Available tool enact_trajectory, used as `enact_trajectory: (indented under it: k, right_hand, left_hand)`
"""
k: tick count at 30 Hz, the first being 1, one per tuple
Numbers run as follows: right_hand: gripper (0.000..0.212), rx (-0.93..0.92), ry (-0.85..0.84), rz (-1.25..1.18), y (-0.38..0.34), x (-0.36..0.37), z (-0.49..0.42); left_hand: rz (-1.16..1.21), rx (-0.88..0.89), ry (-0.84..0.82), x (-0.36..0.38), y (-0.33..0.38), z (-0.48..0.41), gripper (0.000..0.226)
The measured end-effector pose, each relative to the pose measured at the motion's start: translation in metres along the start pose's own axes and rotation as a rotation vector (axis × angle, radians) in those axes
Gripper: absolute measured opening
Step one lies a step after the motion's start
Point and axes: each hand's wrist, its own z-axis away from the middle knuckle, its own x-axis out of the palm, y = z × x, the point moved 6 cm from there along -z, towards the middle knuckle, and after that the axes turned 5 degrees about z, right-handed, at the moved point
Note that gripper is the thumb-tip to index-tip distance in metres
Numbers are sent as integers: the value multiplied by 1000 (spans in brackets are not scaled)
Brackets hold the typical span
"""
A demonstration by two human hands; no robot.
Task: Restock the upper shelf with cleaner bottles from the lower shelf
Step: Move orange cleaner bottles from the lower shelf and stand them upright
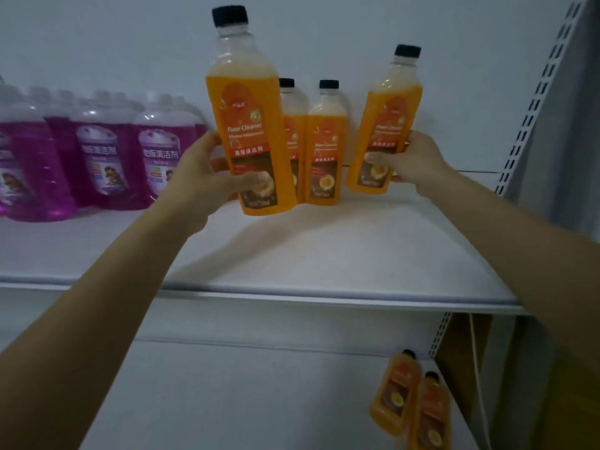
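With the left hand [201, 178] gripping the left bottle [250, 125] and the right hand [414, 159] gripping the tilted right bottle [384, 131] over the upper shelf [292, 258], each should probably land upright, flanking the far standing bottles [324, 147].

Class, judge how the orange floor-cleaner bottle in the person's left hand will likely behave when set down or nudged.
The bottle in the left hand is probably heavy for its size: liquid fills it nearly to the shoulder. Tall and narrow, it may tip if nudged high. Its glossy plastic might slip if gripped loosely.
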Motion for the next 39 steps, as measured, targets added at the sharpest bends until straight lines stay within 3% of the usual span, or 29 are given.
enact_trajectory:
  k: [3,8,14,18,20,22,25,26,28,31,34,39]
  right_hand:
    - [45,-3,-12,70,8,10,-14]
    - [51,-33,-35,179,18,26,-26]
    - [64,-63,-43,281,24,33,-26]
    - [87,102,-37,293,27,20,-21]
    - [91,100,-62,299,25,9,-11]
    - [78,-11,-157,278,20,6,4]
    - [31,-229,-293,256,8,13,36]
    - [27,-294,-313,268,6,17,44]
    - [25,-357,-372,344,10,27,54]
    - [53,-340,-474,541,31,40,57]
    - [51,-343,-528,594,39,48,61]
    - [47,-353,-511,593,40,48,61]
  left_hand:
    - [-27,-46,30,3,-7,-7,66]
    - [-149,-83,82,6,-13,-23,60]
    - [-171,-143,77,14,-30,-47,66]
    - [-183,-210,48,17,-43,-60,68]
    - [-172,-233,34,20,-48,-65,69]
    - [-179,-248,30,24,-52,-69,69]
    - [-195,-252,17,29,-56,-73,68]
    - [-196,-253,10,30,-56,-74,68]
    - [-194,-257,-7,31,-57,-75,67]
    - [-214,-247,-24,30,-58,-77,67]
    - [-269,-212,-39,29,-61,-77,71]
    - [-575,-216,-50,15,-55,-70,103]
